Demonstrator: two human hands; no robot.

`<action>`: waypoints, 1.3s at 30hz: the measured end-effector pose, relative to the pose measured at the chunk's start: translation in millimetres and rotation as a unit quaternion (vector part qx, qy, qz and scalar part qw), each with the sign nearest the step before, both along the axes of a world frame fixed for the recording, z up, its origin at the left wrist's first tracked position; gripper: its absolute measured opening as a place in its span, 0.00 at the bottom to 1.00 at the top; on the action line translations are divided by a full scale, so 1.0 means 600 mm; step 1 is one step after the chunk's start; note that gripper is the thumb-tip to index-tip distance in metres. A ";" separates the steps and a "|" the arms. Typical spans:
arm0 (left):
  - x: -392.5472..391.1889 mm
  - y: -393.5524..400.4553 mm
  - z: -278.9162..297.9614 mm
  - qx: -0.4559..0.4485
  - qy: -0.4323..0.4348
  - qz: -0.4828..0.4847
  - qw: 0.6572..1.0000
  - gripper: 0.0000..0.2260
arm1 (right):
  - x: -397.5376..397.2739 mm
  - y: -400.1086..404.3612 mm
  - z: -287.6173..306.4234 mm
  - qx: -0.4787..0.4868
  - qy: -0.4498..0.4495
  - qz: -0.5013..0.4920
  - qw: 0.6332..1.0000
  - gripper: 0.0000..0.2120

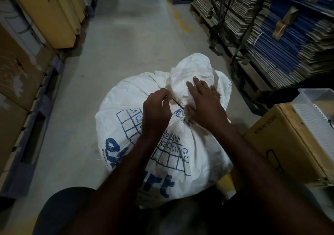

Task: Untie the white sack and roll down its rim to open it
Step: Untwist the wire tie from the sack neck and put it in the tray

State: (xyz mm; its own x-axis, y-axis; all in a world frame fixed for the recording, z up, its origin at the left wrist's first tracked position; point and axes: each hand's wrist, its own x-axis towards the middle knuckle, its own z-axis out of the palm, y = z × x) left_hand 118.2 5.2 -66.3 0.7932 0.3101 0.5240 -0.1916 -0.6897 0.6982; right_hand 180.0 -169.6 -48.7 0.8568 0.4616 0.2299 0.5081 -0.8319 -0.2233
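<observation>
White sack (pixel 126 126) sits on the floor (pixel 126 44); left hand (pixel 156 111) pinches the tie (pixel 176 102), right hand (pixel 204 104) lies spread over the neck. Best pull steadily, keeping the neck pinned.

Your hands work the tied neck of the white sack (pixel 126 108).
Your left hand (pixel 156 111) pinches a thin tie (pixel 178 103); just beside it, your right hand (pixel 206 102) presses flat on the bunched top.
</observation>
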 end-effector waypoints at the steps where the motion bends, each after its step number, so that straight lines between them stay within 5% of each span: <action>1: 0.002 -0.003 -0.004 -0.020 0.005 0.007 1.000 0.10 | 0.001 0.000 -0.002 0.003 0.002 -0.005 1.000 0.37; 7: 0.025 -0.014 -0.037 -0.073 0.165 -0.014 0.983 0.16 | 0.009 0.006 -0.020 0.030 0.031 -0.027 0.999 0.28; 15: 0.050 -0.021 -0.050 -0.183 0.143 -0.011 0.973 0.12 | 0.025 0.005 -0.030 0.098 -0.017 -0.025 0.995 0.23; 19: 0.050 -0.016 -0.052 -0.228 0.122 -0.001 0.966 0.10 | 0.015 0.010 -0.021 0.169 -0.042 0.022 0.984 0.26; 26: 0.047 -0.008 -0.054 -0.277 0.138 0.001 0.951 0.18 | 0.004 0.010 -0.013 0.117 0.014 0.061 0.991 0.30; 32: 0.058 -0.009 -0.061 -0.284 0.140 0.015 0.948 0.22 | 0.025 -0.004 -0.009 0.081 0.087 0.063 0.991 0.46; 39: 0.071 -0.020 -0.063 -0.262 0.138 0.041 0.954 0.22 | 0.039 -0.026 -0.022 -0.004 0.068 0.105 0.992 0.20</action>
State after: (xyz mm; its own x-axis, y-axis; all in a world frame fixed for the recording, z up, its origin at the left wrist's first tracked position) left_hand 160.6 -7.0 -104.0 0.8407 0.5388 0.0543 0.0888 -0.2361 0.9677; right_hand 203.5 -185.2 -62.0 0.7644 0.6346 0.1141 0.6359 -0.7126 -0.2963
